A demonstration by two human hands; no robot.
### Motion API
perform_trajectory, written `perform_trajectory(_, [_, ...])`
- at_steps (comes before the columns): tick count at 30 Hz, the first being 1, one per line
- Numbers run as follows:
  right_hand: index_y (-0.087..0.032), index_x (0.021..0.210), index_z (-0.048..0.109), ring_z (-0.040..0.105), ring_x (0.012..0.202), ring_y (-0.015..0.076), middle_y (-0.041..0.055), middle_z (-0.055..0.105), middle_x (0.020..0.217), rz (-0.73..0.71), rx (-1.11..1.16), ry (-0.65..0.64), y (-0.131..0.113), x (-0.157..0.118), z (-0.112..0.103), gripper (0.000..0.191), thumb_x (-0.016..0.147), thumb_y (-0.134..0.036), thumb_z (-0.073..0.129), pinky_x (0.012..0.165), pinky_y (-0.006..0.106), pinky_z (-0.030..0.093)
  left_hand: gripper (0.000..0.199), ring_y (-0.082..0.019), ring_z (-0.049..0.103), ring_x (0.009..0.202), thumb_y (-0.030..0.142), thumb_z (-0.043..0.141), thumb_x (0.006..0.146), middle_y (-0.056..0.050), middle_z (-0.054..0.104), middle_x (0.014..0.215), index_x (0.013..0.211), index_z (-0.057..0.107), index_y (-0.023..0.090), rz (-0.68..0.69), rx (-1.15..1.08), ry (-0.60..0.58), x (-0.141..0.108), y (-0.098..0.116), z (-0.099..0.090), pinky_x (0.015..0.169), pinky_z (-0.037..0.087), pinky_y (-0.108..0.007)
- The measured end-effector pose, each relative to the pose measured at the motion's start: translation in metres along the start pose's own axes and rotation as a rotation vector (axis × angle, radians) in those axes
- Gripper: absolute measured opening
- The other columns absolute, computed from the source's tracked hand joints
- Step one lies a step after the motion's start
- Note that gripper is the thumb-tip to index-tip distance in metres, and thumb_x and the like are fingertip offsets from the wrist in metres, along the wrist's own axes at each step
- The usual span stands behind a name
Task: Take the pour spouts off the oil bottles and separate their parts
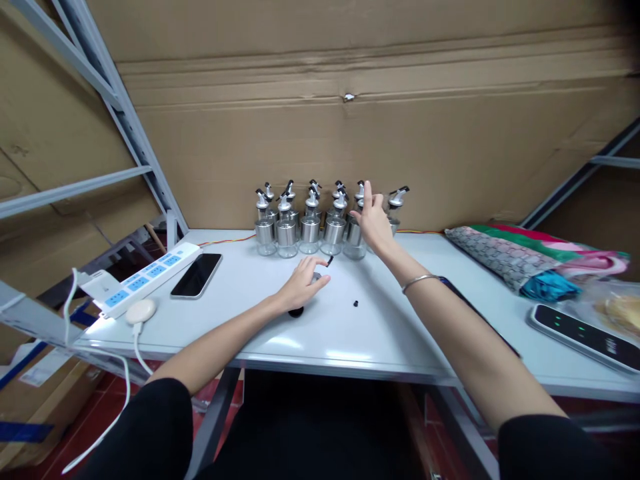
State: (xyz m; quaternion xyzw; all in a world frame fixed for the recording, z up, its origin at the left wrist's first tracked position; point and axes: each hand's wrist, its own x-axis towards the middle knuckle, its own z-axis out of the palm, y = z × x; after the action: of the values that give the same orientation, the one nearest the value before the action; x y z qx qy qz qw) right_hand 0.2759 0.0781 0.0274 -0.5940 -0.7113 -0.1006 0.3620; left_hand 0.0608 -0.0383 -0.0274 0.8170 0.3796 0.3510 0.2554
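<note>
My left hand (303,283) is closed round a pourer top, low over the table; the black spout (329,261) pokes out past its fingers and a dark round end shows under the palm. Reaching to the right part of the bottle group, my right hand (374,220) has its fingers apart in front of a glass bottle (355,240); whether it touches it I cannot tell. Several glass bottles with steel bands (287,235) and black-and-silver pourer tops stand upright in two rows. A small black cap (356,303) lies on the table between my forearms.
On the white table (320,333), a power strip (150,277), a phone (197,275) and a white round charger (141,311) lie left. Right are a dark flat object (475,313), a fabric bundle (515,260) and a black-topped device (585,335). Cardboard (300,133) stands behind.
</note>
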Motion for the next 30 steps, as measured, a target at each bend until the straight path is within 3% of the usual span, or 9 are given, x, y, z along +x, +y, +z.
perform_trajectory(4, [-0.022, 0.149, 0.004, 0.051, 0.112, 0.0335, 0.0211, 0.038, 0.134, -0.028, 0.053, 0.014, 0.002, -0.001, 0.006, 0.069, 0.088, -0.025, 0.037, 0.086, 0.046, 0.043, 0.027, -0.021, 0.044, 0.119, 0.030, 0.048, 0.084, -0.011, 0.050, 0.121, 0.109, 0.048, 0.019, -0.147, -0.136, -0.018, 0.003, -0.002, 0.002, 0.101, 0.039, -0.038])
perform_trajectory(9, [-0.019, 0.148, 0.009, 0.046, 0.117, 0.0308, 0.0203, 0.034, 0.134, 0.023, 0.129, 0.102, -0.005, -0.014, 0.004, 0.075, 0.080, -0.016, 0.041, 0.094, 0.045, 0.039, 0.030, -0.018, 0.048, 0.119, 0.011, 0.046, 0.075, -0.008, 0.053, 0.119, 0.104, 0.050, 0.019, -0.273, -0.240, 0.040, 0.011, -0.013, -0.004, 0.103, 0.038, -0.036])
perform_trajectory(12, [-0.012, 0.141, 0.026, 0.040, 0.122, 0.0312, 0.0212, 0.034, 0.130, 0.047, 0.135, 0.205, -0.014, -0.027, 0.001, 0.068, 0.076, -0.014, 0.045, 0.097, 0.044, 0.038, 0.032, -0.017, 0.052, 0.112, 0.006, 0.047, 0.070, -0.007, 0.056, 0.115, 0.099, 0.052, 0.019, -0.284, -0.221, 0.041, 0.014, -0.022, -0.012, 0.096, 0.043, -0.032])
perform_trajectory(14, [-0.011, 0.129, 0.044, 0.044, 0.116, 0.0288, 0.0194, 0.040, 0.123, -0.030, 0.176, 0.195, -0.019, -0.037, 0.001, 0.053, 0.076, -0.015, 0.047, 0.096, 0.041, 0.039, 0.029, -0.016, 0.056, 0.103, 0.007, 0.051, 0.069, -0.007, 0.057, 0.110, 0.096, 0.053, 0.018, -0.266, -0.210, 0.006, 0.015, -0.026, -0.018, 0.086, 0.047, -0.029])
perform_trajectory(17, [-0.013, 0.102, 0.060, 0.056, 0.089, 0.0209, 0.0137, 0.053, 0.103, -0.178, 0.323, 0.028, -0.025, -0.052, 0.000, 0.026, 0.079, -0.018, 0.048, 0.083, 0.034, 0.045, 0.028, -0.013, 0.059, 0.085, 0.016, 0.061, 0.070, -0.006, 0.060, 0.102, 0.097, 0.054, 0.016, -0.236, -0.187, -0.103, 0.013, -0.028, -0.023, 0.073, 0.048, -0.025])
perform_trajectory(19, [-0.015, 0.086, 0.062, 0.055, 0.071, 0.0166, 0.0078, 0.057, 0.084, -0.225, 0.412, -0.139, -0.031, -0.061, -0.002, 0.015, 0.080, -0.022, 0.049, 0.071, 0.030, 0.046, 0.033, -0.012, 0.058, 0.079, 0.022, 0.065, 0.070, -0.005, 0.062, 0.094, 0.100, 0.055, 0.015, -0.201, -0.125, -0.173, 0.012, -0.027, -0.023, 0.071, 0.046, -0.024])
perform_trajectory(24, [-0.015, 0.080, 0.064, 0.050, 0.059, 0.0119, 0.0005, 0.057, 0.065, -0.340, 0.500, -0.481, -0.063, -0.084, -0.014, 0.016, 0.081, -0.030, 0.057, 0.060, 0.024, 0.037, 0.014, -0.014, 0.057, 0.071, 0.019, 0.054, 0.077, -0.001, 0.063, 0.075, 0.086, 0.064, 0.014, -0.084, 0.132, -0.204, 0.010, -0.023, -0.019, 0.068, 0.042, -0.024])
perform_trajectory(27, [-0.015, 0.080, 0.063, 0.048, 0.060, 0.0105, 0.0001, 0.058, 0.068, -0.433, 0.476, -0.562, -0.081, -0.095, -0.017, 0.011, 0.079, -0.026, 0.062, 0.059, 0.022, 0.034, 0.011, -0.015, 0.058, 0.075, 0.014, 0.053, 0.074, -0.001, 0.065, 0.080, 0.080, 0.063, 0.015, -0.015, 0.185, -0.153, 0.010, -0.021, -0.020, 0.069, 0.041, -0.024])
perform_trajectory(30, [-0.016, 0.081, 0.060, 0.046, 0.060, 0.0101, -0.0002, 0.056, 0.071, -0.463, 0.443, -0.537, -0.085, -0.100, -0.015, 0.009, 0.077, -0.024, 0.063, 0.058, 0.022, 0.032, 0.006, -0.016, 0.058, 0.077, 0.013, 0.054, 0.074, -0.002, 0.065, 0.081, 0.077, 0.059, 0.015, 0.026, 0.281, -0.068, 0.009, -0.019, -0.025, 0.071, 0.041, -0.025])
